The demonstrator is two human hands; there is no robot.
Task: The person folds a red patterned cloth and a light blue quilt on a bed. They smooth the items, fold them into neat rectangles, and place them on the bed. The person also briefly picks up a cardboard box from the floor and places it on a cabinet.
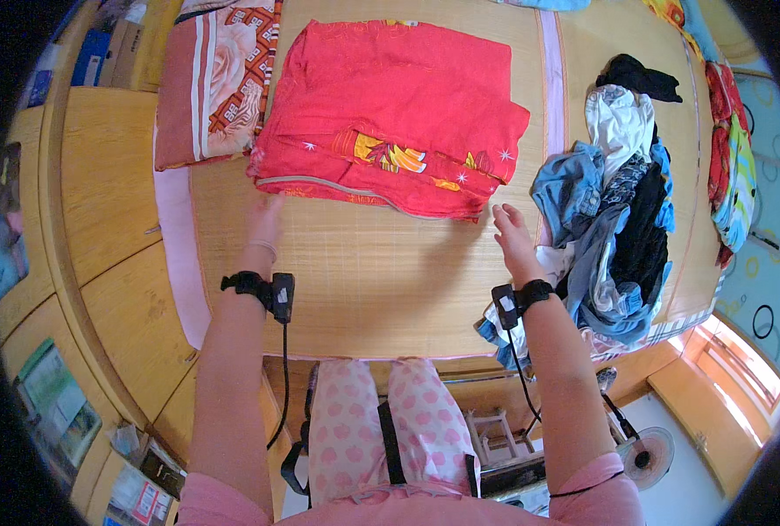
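Note:
A red fabric cover (396, 112) with yellow and white printed motifs lies folded in a rough rectangle on the woven mat (363, 276) before me. Along its near edge runs a grey strip that looks like a zipper (327, 181). My left hand (265, 223) is blurred, just below the cover's near left corner; its finger pose is unclear. Close to the near right corner, my right hand (515, 237) is empty with fingers apart, not touching the fabric. Both wrists wear black straps with small cabled devices.
On the right lies a heap of clothes (617, 217), with denim, white and black pieces. A folded rose-patterned blanket (222, 85) sits at the far left, touching the cover. Wooden cabinets (110, 184) line the left side. A fan (646, 457) stands low at the right.

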